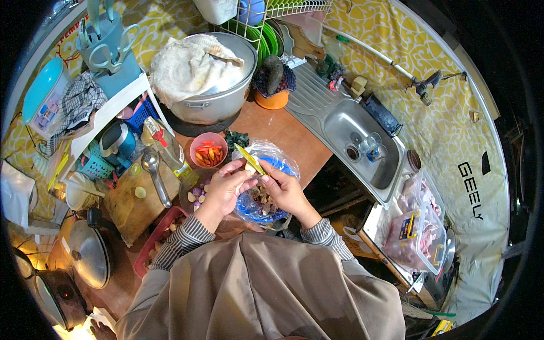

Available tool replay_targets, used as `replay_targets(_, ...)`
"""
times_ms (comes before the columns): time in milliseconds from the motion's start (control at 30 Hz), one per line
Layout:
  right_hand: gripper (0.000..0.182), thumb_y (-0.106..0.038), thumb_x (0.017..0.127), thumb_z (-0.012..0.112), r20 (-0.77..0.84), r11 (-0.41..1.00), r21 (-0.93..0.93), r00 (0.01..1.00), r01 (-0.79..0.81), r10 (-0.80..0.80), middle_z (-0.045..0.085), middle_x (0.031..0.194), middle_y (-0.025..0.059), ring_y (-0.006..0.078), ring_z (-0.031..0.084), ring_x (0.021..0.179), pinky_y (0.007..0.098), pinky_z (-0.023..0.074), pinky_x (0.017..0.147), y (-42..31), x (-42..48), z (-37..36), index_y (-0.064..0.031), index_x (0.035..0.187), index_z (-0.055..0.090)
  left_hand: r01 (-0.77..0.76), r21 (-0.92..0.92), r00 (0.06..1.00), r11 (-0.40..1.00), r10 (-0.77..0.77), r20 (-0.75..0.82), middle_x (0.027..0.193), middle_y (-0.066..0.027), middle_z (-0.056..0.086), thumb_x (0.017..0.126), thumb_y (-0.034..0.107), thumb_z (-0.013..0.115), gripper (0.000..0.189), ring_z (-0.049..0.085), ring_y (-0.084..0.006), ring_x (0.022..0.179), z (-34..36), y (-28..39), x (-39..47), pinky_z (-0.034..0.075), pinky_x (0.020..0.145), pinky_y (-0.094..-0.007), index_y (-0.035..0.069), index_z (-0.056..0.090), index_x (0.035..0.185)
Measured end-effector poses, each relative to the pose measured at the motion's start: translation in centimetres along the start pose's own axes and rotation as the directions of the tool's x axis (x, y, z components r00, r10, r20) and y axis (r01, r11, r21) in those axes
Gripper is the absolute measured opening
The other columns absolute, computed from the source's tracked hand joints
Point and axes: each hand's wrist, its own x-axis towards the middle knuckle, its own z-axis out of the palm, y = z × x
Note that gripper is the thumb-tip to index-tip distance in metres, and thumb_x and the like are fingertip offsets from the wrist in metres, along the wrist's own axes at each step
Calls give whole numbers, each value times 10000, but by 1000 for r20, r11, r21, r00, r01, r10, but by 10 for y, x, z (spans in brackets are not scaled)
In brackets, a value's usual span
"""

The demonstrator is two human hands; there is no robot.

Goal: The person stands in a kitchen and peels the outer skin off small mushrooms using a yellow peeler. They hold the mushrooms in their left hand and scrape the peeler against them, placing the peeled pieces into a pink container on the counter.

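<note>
My right hand (282,187) grips a small yellow knife (244,155), its blade pointing away up and to the left. Between the fingers of my left hand (227,185) is a pale peeled clove (250,167), probably garlic, against the blade. Below both hands sits a blue basin (278,163) lined with clear plastic, with dry skins (264,197) inside. Beside my left wrist, a bowl holds peeled shallots and garlic cloves (197,194), partly hidden by the hand. A pink bowl (194,146) of red and orange chillies stands just beyond.
A cloth-covered aluminium pot (212,104) stands at the back. Left are a wooden cutting board (123,208), a metal squeezer (156,178), a glass bottle (168,148) and a red basket (142,255). Right are a steel sink (363,123) and plastic boxes of raw meat (418,240).
</note>
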Motion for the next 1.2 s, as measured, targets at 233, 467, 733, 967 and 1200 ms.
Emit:
replay_targets(233, 378, -162, 885, 467, 96, 914, 245, 947, -322, 308, 553, 1084, 86, 124, 486, 1001, 254, 375, 861, -1, -4, -4, -24, 1234, 418, 95, -74, 995, 993, -92, 49, 1028, -108, 544, 818, 60, 522, 353, 575, -176, 899, 4, 6, -7, 493, 758, -286, -23, 433, 1150)
replay_targets(467, 390, -181, 890, 464, 109, 882, 334, 943, -333, 315, 550, 1049, 50, 99, 488, 925, 225, 398, 797, -8, -9, -10, -35, 1247, 407, 46, 8, 998, 999, -46, 45, 1024, -81, 550, 833, 134, 544, 358, 568, -153, 899, 2, 0, -4, 500, 737, -286, 14, 446, 1157)
replay_targets(733, 378, -203, 888, 468, -10, 960, 72, 963, -269, 271, 482, 648, -49, 35, 405, 516, 174, 341, 468, -7, -14, -18, -89, 1245, 423, 164, -137, 986, 977, -159, 47, 1014, -45, 557, 875, 260, 480, 323, 490, -76, 673, -3, 10, -7, 386, 515, -179, 73, 476, 1139)
replay_targets(967, 310, -232, 845, 516, 30, 939, -236, 964, -249, 264, 598, 842, 203, 313, 596, 794, 358, 454, 680, -9, -19, -31, -69, 1109, 499, 32, 453, 999, 891, -28, -16, 904, -50, 603, 874, 212, 480, 242, 447, -61, 558, -35, 33, -39, 359, 491, -171, 43, 535, 1038)
replay_targets(1200, 297, -229, 843, 525, 86, 916, -268, 940, -298, 331, 600, 778, 187, 292, 596, 745, 361, 451, 641, -7, -14, -24, -91, 1085, 421, -36, 884, 992, 467, 124, -25, 934, -50, 568, 791, 64, 532, 301, 542, -147, 775, -77, 32, -59, 451, 715, -256, 43, 504, 1090)
